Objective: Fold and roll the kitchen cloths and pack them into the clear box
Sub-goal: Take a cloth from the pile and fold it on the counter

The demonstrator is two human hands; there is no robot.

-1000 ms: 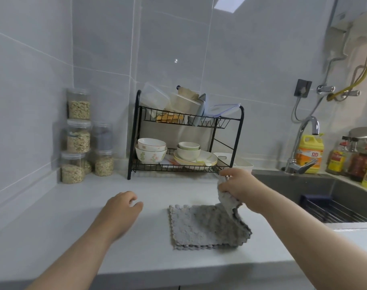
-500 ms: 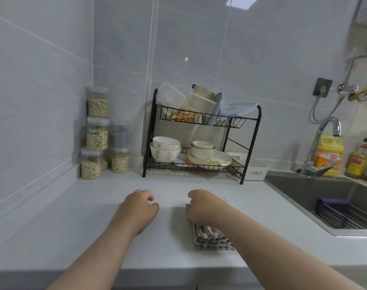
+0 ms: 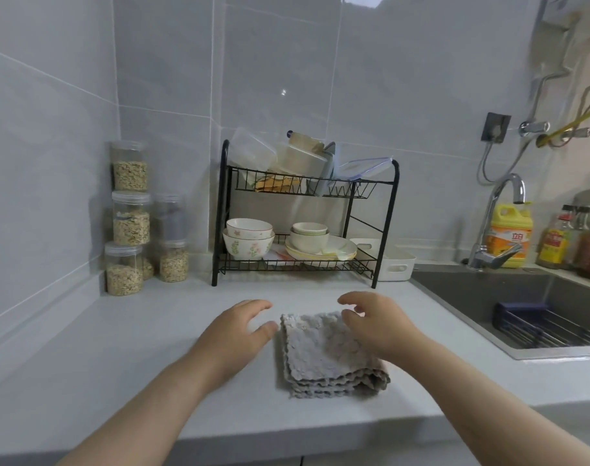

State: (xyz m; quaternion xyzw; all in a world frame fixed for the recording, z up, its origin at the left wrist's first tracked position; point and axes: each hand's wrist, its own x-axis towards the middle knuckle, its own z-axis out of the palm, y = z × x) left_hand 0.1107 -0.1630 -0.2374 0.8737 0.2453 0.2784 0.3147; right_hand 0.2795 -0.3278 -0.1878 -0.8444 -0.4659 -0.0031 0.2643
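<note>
You are looking down at a grey kitchen counter (image 3: 118,348) with a black two-shelf wire rack (image 3: 219,213) standing against the tiled wall. A grey, fluffy cloth (image 3: 323,354) lies flat on the counter in front of the rack, on your side of it, folded over so that several scalloped edges stack up along its near side. Your left hand (image 3: 236,331) is in front of the rack's left half, palm down, fingers loosely curved and holding nothing; its thumb tip sits just beside the cloth's left edge. Your right hand (image 3: 377,327) is in front of the rack's right half, over the far right part of the cloth, fingers spread and gently bent, gripping nothing; you cannot tell whether the palm touches the fabric. On the rack's lower shelf sit stacked bowls (image 3: 248,238) and plates; its upper shelf holds clear tubs (image 3: 253,153) and lids leaning together. Left of the rack, in the corner, stand stacked clear jars (image 3: 128,227) of grain. Just right of the rack is a white tray (image 3: 394,264), and further right a dark sink (image 3: 488,297) with a chrome tap (image 3: 498,210) and a yellow bottle (image 3: 510,230) behind it.
</note>
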